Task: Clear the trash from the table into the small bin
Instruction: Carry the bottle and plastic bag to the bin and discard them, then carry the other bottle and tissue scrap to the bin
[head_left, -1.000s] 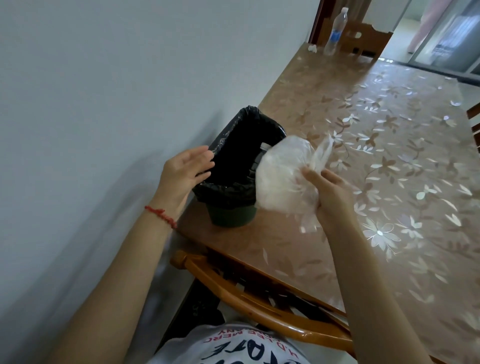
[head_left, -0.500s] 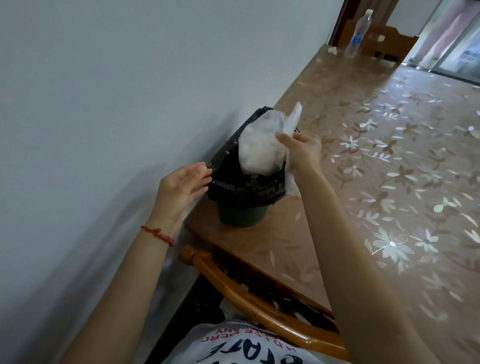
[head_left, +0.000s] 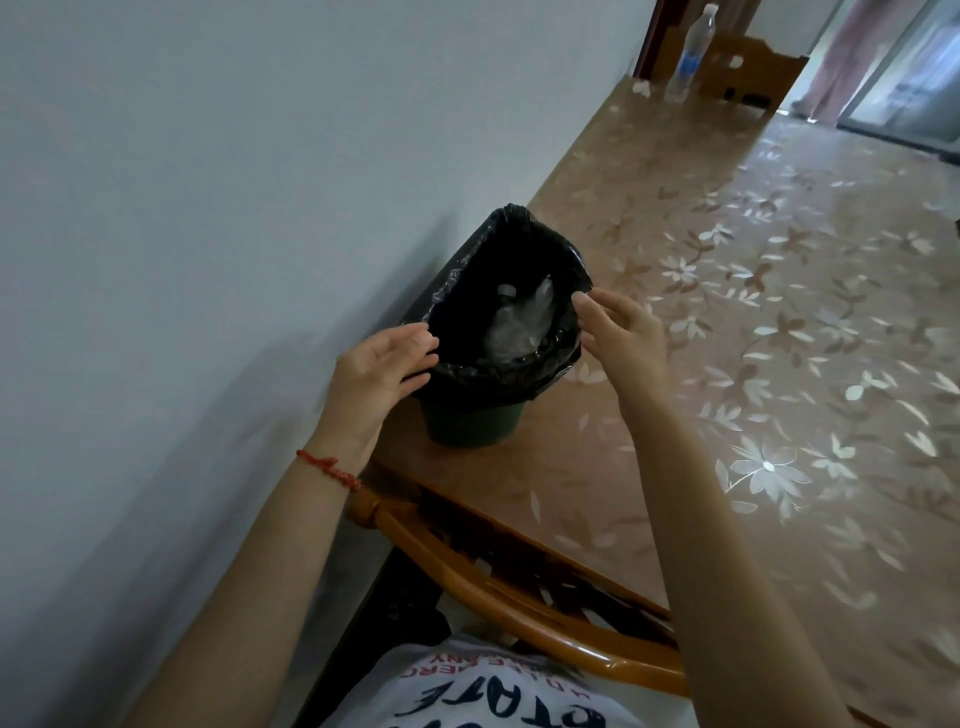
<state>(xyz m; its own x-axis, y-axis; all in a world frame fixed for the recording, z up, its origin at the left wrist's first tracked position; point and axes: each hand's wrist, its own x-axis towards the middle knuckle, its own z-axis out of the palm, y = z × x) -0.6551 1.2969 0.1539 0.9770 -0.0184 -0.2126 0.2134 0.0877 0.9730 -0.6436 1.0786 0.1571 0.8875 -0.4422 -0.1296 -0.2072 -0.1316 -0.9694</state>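
Floral-covered table (head_left: 779, 322) fills the frame's right; the small bin (head_left: 470, 423), black-lined, is placed mid-frame. Clear plastic trash (head_left: 519, 325) is seen inside. Left hand (head_left: 376, 376) and right hand (head_left: 621, 332) are held open, empty, at its rim.

left hand (head_left: 382, 364): grip loose, fingers curled, forearm raised | right hand (head_left: 621, 325): open, fingers spread, empty

White shirt (head_left: 498, 691): dark letters, upside down, partly cut off; small red line above, unreadable. Bottle (head_left: 688, 54) label illegible.
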